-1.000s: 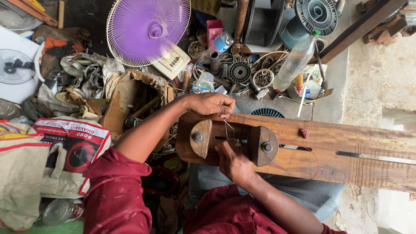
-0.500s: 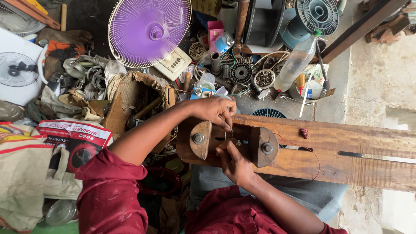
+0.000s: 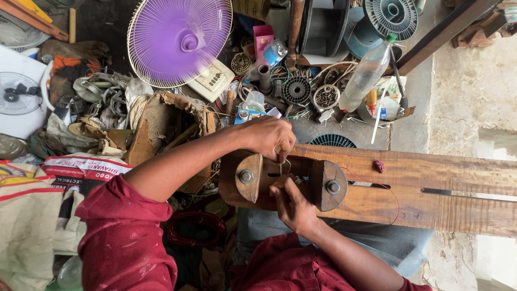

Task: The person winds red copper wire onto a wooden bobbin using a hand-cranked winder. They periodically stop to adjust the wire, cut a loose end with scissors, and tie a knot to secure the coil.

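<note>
Head view, left hand (image 3: 271, 137) pinching wire (image 3: 284, 166), right hand (image 3: 291, 202) on wooden jig (image 3: 409, 188)

A single view is given, taken from a camera worn on the head and aimed almost straight down. The left hand (image 3: 269, 137) and right hand (image 3: 291, 202) are seen close below, at a wooden plank (image 3: 431, 188), with the cluttered floor (image 3: 344, 132) spread beyond them.
</note>
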